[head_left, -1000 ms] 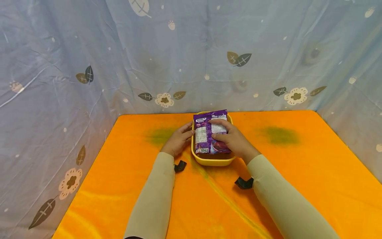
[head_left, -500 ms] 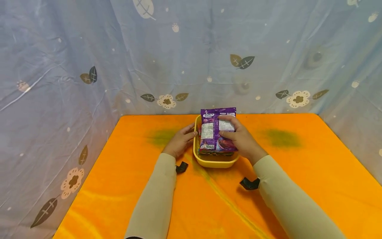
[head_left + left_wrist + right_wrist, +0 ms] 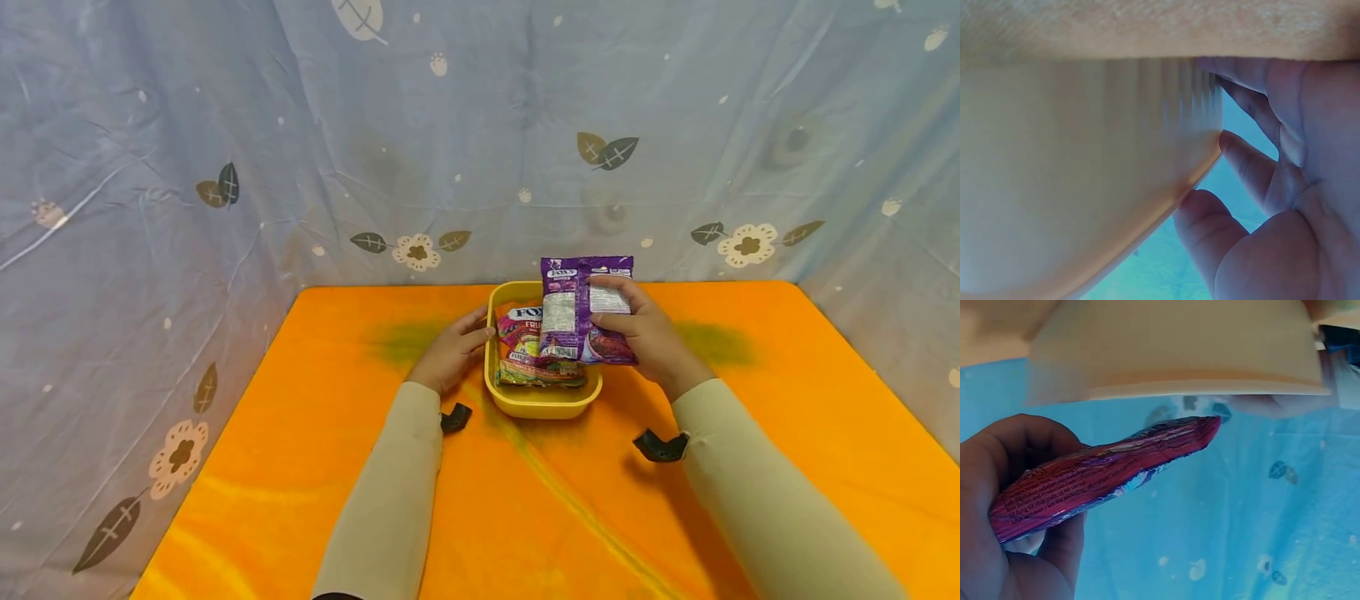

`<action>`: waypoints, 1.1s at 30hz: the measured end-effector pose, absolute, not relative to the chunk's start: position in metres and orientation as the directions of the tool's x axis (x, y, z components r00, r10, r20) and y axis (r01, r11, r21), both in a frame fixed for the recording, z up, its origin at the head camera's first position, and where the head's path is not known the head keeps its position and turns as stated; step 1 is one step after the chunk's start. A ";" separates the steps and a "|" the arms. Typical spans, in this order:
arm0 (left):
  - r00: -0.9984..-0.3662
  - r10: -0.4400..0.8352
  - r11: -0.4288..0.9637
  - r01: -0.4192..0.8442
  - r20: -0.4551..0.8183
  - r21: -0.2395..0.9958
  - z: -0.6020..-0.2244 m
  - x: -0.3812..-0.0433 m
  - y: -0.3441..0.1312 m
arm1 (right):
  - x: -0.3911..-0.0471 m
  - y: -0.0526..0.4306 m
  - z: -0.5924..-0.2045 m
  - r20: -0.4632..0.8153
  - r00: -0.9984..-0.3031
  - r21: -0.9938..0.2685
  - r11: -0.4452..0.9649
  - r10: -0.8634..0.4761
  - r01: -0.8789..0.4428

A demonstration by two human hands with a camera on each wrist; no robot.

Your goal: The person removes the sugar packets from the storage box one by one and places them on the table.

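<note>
In the head view my right hand (image 3: 643, 329) holds a purple candy packet (image 3: 562, 312) above the right part of a yellow tub (image 3: 543, 410). The right wrist view shows that packet (image 3: 1110, 469) edge-on, gripped between thumb and fingers, apart from the tub's rim (image 3: 1210, 390). Inside the tub lies a red and orange candy packet (image 3: 521, 337), partly covered by the purple one. A green and orange packet edge (image 3: 528, 373) shows at its front. My left hand (image 3: 453, 350) rests at the tub's left side; in the left wrist view its thumb (image 3: 1207, 222) and fingertips touch the wall.
The tub stands on an orange cloth (image 3: 360, 483) with greenish patches. A pale blue patterned curtain (image 3: 480, 167) rises behind and at both sides. A black piece (image 3: 454, 418) sits by the left cuff, and another black piece (image 3: 662, 446) by the right cuff.
The purple packet has come up and to the right out of the tub in my right hand, uncovering the packets beneath. My left hand has stayed at the tub's side.
</note>
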State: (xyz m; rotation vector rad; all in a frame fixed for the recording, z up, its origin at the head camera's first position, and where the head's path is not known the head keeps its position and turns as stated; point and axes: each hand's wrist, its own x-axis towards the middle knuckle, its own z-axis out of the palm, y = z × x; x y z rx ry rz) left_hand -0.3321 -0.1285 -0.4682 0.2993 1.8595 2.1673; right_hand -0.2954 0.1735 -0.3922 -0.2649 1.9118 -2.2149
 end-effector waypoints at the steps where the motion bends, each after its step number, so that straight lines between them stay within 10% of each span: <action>1: -0.942 0.335 -0.143 -0.073 -0.022 0.987 -0.468 -0.332 -0.128 | -0.296 0.178 -0.392 -0.003 -0.965 -0.989 -0.144 -0.263 0.042; 33: -0.942 0.335 -0.164 -0.091 -0.032 0.982 -0.469 -0.334 -0.129 | -0.311 0.250 -0.399 -0.128 -0.983 -0.991 -0.027 -0.130 0.133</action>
